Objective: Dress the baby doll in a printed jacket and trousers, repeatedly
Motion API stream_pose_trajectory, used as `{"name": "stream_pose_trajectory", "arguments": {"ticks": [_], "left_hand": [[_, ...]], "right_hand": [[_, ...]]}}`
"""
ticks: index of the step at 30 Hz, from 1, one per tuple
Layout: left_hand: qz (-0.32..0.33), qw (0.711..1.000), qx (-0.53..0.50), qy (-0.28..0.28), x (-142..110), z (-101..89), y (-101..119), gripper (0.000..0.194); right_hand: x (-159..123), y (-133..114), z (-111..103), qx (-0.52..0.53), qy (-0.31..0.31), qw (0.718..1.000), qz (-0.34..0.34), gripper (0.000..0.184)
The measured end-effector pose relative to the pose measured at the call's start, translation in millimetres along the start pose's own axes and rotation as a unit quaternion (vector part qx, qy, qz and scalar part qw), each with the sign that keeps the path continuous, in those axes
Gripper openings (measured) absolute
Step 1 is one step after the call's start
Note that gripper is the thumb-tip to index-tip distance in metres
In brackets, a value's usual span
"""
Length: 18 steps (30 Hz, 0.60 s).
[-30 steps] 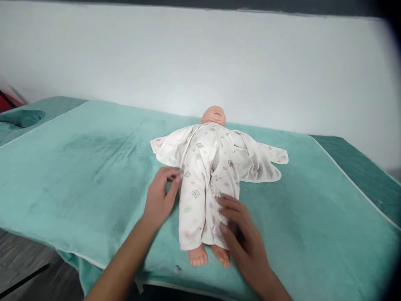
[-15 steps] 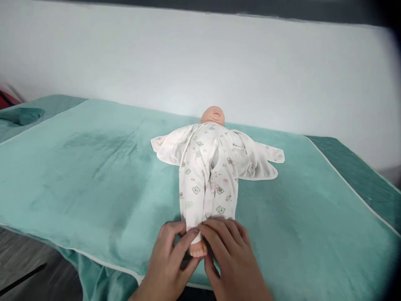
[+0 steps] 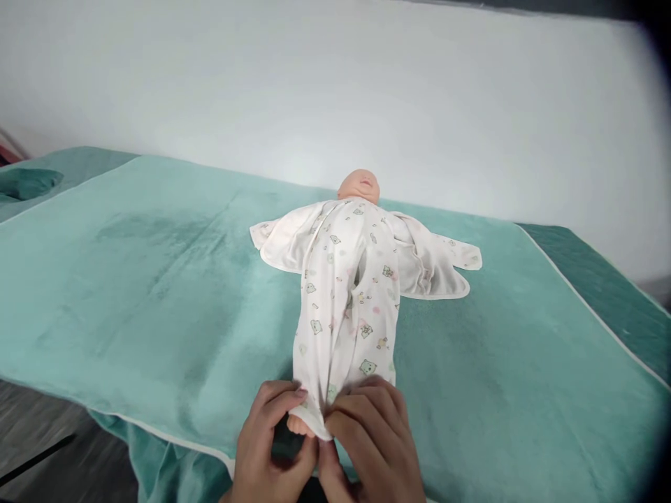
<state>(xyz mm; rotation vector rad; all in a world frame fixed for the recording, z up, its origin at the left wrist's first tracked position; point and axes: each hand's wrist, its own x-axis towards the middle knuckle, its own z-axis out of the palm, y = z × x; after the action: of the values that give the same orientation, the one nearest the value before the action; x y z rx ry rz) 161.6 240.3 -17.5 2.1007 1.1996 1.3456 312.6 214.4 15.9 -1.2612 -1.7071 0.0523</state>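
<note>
A baby doll (image 3: 360,186) lies on its back, head at the far side and feet toward me. White baby trousers (image 3: 346,293) with a small animal print cover its legs. A white wrap top (image 3: 437,269) spreads out under it, sleeves to both sides. My left hand (image 3: 270,436) is closed on the left edge of the trouser cuff, beside the doll's foot (image 3: 300,425), whose toes peek out below the hem. Pinched in the fingers of my right hand (image 3: 372,433) is the right side of the same cuff. The doll's other foot cannot be seen.
A teal padded mat (image 3: 157,279) with pale piping covers the table beneath the doll. Behind it rises a white wall (image 3: 262,91). Grey floor (image 3: 36,433) shows at the lower left, past the mat's hanging edge.
Both hands have shifted slightly left and toward me, drawing the cuff down over more of the foot. The trouser leg is now stretched and slanted, and the foot sits further left.
</note>
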Motion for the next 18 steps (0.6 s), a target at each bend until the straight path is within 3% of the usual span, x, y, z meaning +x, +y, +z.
{"name": "stream_pose_trajectory", "arguments": {"ticks": [3, 5, 9, 11, 14, 18], "left_hand": [[-0.014, 1.000, -0.013, 0.002, -5, -1.1, -4, 0.041], [-0.027, 0.999, -0.029, 0.008, -10, -3.5, -7, 0.043], [-0.020, 1.000, -0.017, 0.004, -18, -7.1, -6, 0.043], [-0.008, 1.000, -0.012, -0.005, -19, -7.9, -1, 0.044], [0.014, 1.000, -0.014, 0.004, -15, -11.1, 9, 0.048], [0.046, 0.998, 0.038, -0.015, 4, -14.9, 19, 0.051]], "right_hand": [[-9, 6, -5, -0.014, -0.032, 0.999, -0.020, 0.023], [-19, 15, -11, -0.044, -0.018, 0.999, -0.009, 0.031], [-46, 36, -21, -0.074, 0.020, 0.993, 0.091, 0.034], [-55, 43, -24, -0.058, 0.016, 0.992, 0.109, 0.029], [-58, 42, -33, -0.019, 0.004, 0.994, 0.112, 0.017], [-50, 29, -48, 0.015, 0.059, 0.995, 0.082, 0.024]]}}
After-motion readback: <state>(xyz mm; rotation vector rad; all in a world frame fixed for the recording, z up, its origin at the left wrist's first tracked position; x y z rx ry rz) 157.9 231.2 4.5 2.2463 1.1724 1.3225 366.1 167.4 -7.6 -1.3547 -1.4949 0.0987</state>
